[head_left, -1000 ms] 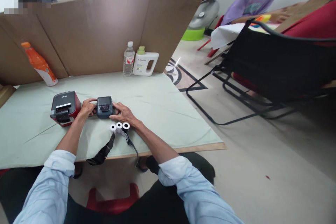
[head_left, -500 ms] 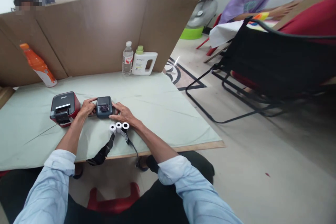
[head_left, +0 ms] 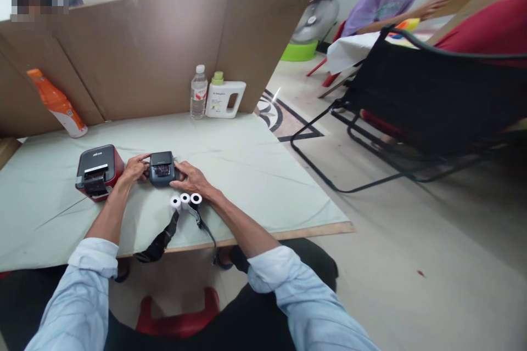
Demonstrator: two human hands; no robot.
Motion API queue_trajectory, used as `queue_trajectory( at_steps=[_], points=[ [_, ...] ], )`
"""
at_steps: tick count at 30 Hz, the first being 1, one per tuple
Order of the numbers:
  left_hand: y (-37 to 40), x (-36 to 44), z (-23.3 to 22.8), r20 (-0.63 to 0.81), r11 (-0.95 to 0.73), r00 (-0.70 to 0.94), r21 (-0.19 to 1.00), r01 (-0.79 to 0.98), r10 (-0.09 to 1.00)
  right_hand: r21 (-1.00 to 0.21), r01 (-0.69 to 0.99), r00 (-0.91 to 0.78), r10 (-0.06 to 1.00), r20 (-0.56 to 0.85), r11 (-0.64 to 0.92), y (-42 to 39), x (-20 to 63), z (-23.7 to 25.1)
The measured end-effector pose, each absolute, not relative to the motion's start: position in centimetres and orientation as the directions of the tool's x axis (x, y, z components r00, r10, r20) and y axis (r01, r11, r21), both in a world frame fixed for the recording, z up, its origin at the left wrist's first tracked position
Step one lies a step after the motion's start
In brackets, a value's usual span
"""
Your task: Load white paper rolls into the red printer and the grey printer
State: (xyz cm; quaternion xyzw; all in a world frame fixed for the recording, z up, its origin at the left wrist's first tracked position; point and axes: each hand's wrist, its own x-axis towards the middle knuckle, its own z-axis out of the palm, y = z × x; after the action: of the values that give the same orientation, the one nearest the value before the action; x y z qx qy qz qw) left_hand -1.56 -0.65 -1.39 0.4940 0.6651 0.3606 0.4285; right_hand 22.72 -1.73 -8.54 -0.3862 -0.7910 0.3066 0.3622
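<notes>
A small dark label printer sits on the pale green tabletop with its dark window facing up. My left hand is at its left side, fingers bent against it. On the opposite side my right hand grips the edge with thumb and fingers. Close to my left wrist stands a larger red and black printer. Three white paper rolls stand side by side just in front of the small printer. From them a black strip trails over the table's front edge.
A tall cardboard panel closes off the back. Against it stand an orange bottle, a water bottle and a white jug. To the right are a black folding chair and a seated person in purple.
My hands stay on the small printer, with hardly any movement. The view has shifted slightly. In the background, the person in purple has raised a hand.
</notes>
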Motion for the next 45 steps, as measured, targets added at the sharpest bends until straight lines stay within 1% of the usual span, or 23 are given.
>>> queue_trajectory(
  at_steps=[4,9,12,15,18,20,22,24,28,30,33,36,41,45],
  points=[
    [-0.5,-1.4,-1.2,-0.232,0.271,-0.151,0.902,0.335,0.961,-0.761,0.381,-0.444,0.826,0.348,0.525,-1.6,22.7,-8.8],
    [-0.8,-1.2,-1.5,-0.185,0.224,-0.15,0.926,0.303,0.971,-0.754,0.4,-0.447,0.83,0.335,0.52,-1.7,22.8,-8.7],
    [-1.7,-1.4,-1.8,-0.084,0.115,-0.13,0.96,0.254,0.988,-0.751,0.407,-0.438,0.833,0.339,0.52,-1.8,22.7,-8.6],
    [-2.3,-1.8,-1.9,0.027,-0.017,-0.033,0.964,0.267,0.999,-0.747,0.417,-0.434,0.836,0.336,0.518,-1.8,22.6,-8.5],
    [-1.9,-2.0,-1.7,0.141,-0.165,0.095,0.929,0.332,0.985,-0.742,0.426,-0.438,0.835,0.332,0.518,-1.9,22.6,-8.2],
    [-1.2,-2.1,-1.5,0.206,-0.247,0.147,0.891,0.38,0.967,-0.742,0.423,-0.442,0.833,0.333,0.521,-2.1,22.6,-8.0],
    [-0.5,-2.1,-1.3,0.232,-0.288,0.179,0.858,0.425,0.956,-0.743,0.417,-0.444,0.831,0.336,0.523,-2.1,22.7,-7.8],
    [0.0,-2.3,-1.0,0.228,-0.307,0.22,0.833,0.461,0.949,-0.746,0.415,-0.441,0.833,0.335,0.52,-2.2,22.6,-7.8],
    [0.0,-2.8,-0.1,0.146,-0.285,0.295,0.81,0.512,0.944,-0.752,0.415,-0.439,0.837,0.327,0.512,-2.0,22.5,-7.9],
    [-0.2,-2.8,0.3,0.105,-0.245,0.279,0.809,0.534,0.954,-0.753,0.414,-0.436,0.838,0.329,0.511,-2.0,22.5,-7.9],
    [-0.4,-2.5,0.7,0.092,-0.212,0.238,0.809,0.549,0.967,-0.751,0.422,-0.433,0.84,0.326,0.509,-2.1,22.5,-7.8],
    [-0.4,-2.0,0.9,0.086,-0.168,0.175,0.828,0.534,0.981,-0.747,0.426,-0.437,0.839,0.325,0.511,-2.2,22.5,-7.5],
    [0.6,-0.7,1.4,0.06,-0.044,-0.016,0.867,0.496,0.998,-0.744,0.422,-0.436,0.836,0.333,0.517,-2.1,22.5,-7.6],
    [2.3,0.2,1.7,0.029,0.033,-0.111,0.855,0.518,0.993,-0.751,0.406,-0.433,0.833,0.345,0.522,-2.0,22.5,-7.9]
  ],
)
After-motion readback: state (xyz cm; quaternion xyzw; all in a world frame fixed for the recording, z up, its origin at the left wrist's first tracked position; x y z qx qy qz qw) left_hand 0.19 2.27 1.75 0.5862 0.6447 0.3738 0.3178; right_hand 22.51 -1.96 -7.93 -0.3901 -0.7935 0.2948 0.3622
